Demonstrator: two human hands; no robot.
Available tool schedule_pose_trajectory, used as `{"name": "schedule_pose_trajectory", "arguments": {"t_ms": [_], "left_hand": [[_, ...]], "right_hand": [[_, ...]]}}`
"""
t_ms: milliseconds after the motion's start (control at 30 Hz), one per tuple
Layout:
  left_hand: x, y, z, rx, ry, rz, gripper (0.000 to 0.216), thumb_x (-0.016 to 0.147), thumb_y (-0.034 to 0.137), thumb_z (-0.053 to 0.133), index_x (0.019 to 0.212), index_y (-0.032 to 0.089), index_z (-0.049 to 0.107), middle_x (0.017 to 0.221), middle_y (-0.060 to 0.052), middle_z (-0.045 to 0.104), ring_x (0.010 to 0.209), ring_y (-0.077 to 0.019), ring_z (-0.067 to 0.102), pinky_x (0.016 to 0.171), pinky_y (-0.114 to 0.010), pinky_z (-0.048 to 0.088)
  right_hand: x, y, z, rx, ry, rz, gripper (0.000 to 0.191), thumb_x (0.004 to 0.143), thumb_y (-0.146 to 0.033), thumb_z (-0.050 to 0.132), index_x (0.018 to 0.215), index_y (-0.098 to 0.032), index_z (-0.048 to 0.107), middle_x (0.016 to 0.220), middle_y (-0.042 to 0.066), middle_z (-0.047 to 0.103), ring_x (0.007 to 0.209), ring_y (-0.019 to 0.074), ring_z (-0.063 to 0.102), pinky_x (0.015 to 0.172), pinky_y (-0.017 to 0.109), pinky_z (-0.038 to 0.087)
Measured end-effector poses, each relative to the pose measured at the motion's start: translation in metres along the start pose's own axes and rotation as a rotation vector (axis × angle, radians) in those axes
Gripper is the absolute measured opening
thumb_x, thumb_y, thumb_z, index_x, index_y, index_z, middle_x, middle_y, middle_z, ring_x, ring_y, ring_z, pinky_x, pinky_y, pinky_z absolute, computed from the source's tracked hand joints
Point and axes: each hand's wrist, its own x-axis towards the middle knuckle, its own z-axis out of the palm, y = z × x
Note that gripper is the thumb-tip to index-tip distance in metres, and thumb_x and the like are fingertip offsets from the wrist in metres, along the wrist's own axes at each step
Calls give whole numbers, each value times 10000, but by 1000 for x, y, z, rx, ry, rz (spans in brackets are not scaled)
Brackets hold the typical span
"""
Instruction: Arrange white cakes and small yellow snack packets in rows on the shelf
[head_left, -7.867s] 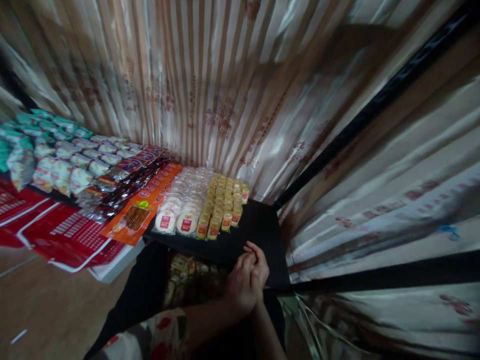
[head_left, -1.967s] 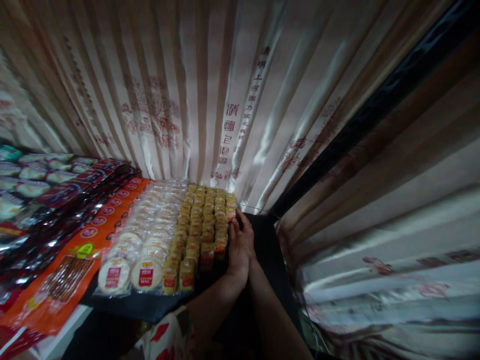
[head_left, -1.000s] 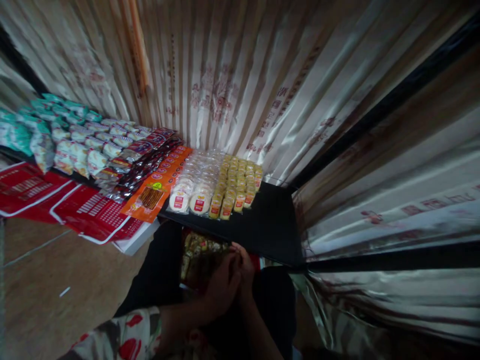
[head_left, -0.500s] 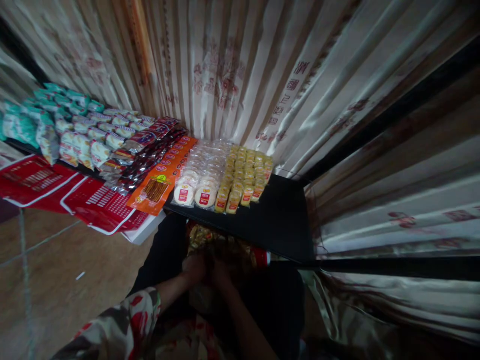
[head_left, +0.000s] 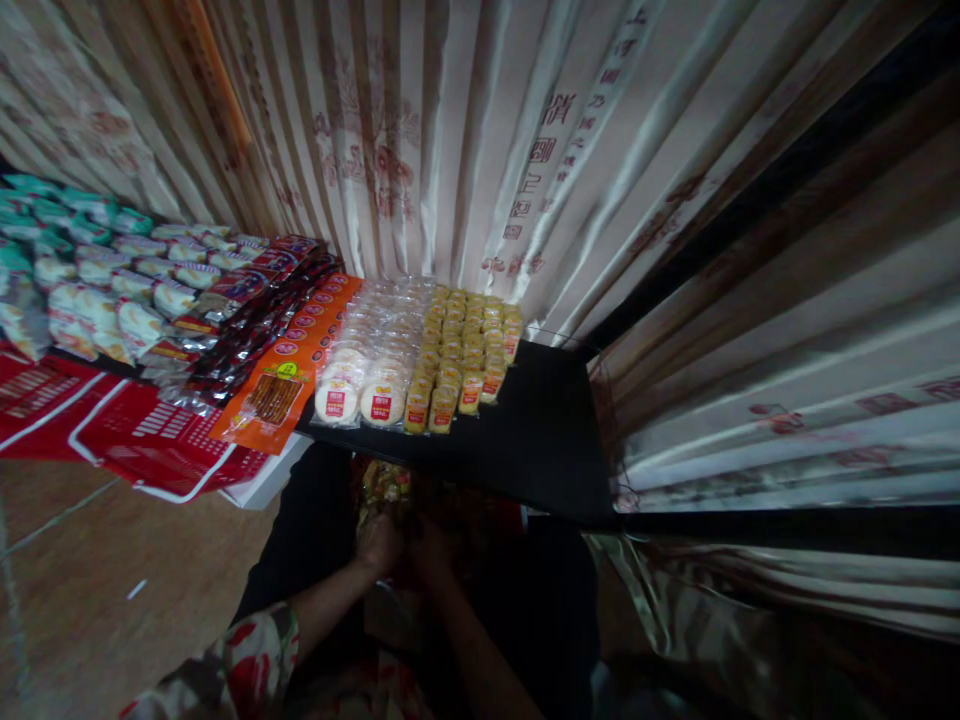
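Observation:
In the dark space between my knees, below the table edge, my left hand (head_left: pixel 379 543) is closed around several gold-wrapped snack packets (head_left: pixel 385 486). My right hand (head_left: pixel 429 550) is close beside it, deep in shadow over what seems a red bag or package; its fingers cannot be made out. Above my hands, on the black table (head_left: pixel 555 430), stand rows of yellow-wrapped snack packets (head_left: pixel 465 345). Left of them are round white rice crackers (head_left: pixel 382 398) in clear wrappers, then a flat orange snack bag (head_left: pixel 277 390).
Dark red snack packs (head_left: pixel 247 310), white packs (head_left: pixel 142 290) and green packs (head_left: pixel 82 215) line the table's left. Red bags with white handles (head_left: pixel 165 430) and a white box (head_left: pixel 262 475) are under its front edge. Pleated curtains (head_left: pixel 450 140) close off the back and right.
The view has shifted, so the table goods sit further left. My left hand and the gold packets have come apart from the right hand and show more clearly.

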Motion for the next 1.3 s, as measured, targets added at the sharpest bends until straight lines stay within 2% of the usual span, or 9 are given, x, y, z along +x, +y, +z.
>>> {"name": "schedule_pose_trajectory", "arguments": {"t_ms": [233,367,467,633,767,900,1033,1200,1300], "left_hand": [[-12,7,-13,-154,72,50,422,723,54,442,1101,135,613,1130,-112,625,1079,-197,562,920,-259,420],[-26,13,-19,-244,151,163,458,706,-10,394,1067,157,620,1108,-69,615,1069,-134,550,949,-224,402],[-38,22,-27,-292,203,262,444,717,-12,386,1041,171,628,1104,-56,603,1072,-123,536,966,-232,396],[-62,41,-47,-293,236,448,502,684,-20,395,1059,218,629,1119,-30,593,1093,-148,503,1014,-288,362],[-76,58,-62,-203,238,539,468,699,52,463,1099,240,620,1145,-26,569,1116,-170,462,1030,-296,348],[-78,77,-72,-148,247,654,481,697,67,486,1122,255,609,1244,-38,496,1220,-184,378,1067,-323,315],[-69,94,-78,-136,235,775,484,699,78,498,1137,262,593,1324,-33,446,1292,-213,299,1086,-391,284],[-56,111,-81,-254,124,874,442,741,111,466,1160,213,565,1080,-45,586,1015,-156,529,947,-292,414],[-52,125,-89,-278,90,856,379,774,171,464,1134,203,579,980,-30,587,809,-122,558,783,-242,464]], "right_hand": [[-13,-6,-19,117,131,-48,368,845,-357,420,1076,-154,621,1127,111,647,1061,213,586,945,344,414],[-29,-16,-38,343,219,-163,344,757,-421,525,976,-186,648,1028,80,682,975,214,618,893,353,456],[-42,-24,-57,507,256,-160,347,687,-461,594,900,-197,661,936,70,701,904,231,637,834,369,490],[-60,-37,-88,734,236,-115,430,612,-491,667,894,-167,651,837,67,700,793,230,650,708,348,522],[-70,-42,-112,789,226,-102,376,611,-449,685,855,-165,660,828,59,694,794,223,646,666,322,527],[-75,-39,-140,912,192,-98,286,626,-377,686,828,-175,671,869,51,698,824,199,649,661,268,522],[-78,-34,-167,1045,109,-39,220,685,-327,638,815,-153,672,836,72,709,712,167,669,612,237,520],[-75,-28,-183,1204,36,-29,207,763,-237,556,901,-110,646,818,98,717,676,162,684,625,248,531],[-67,-24,-183,1340,39,34,203,820,-238,499,891,-109,638,798,95,715,627,141,677,548,209,512]]}}
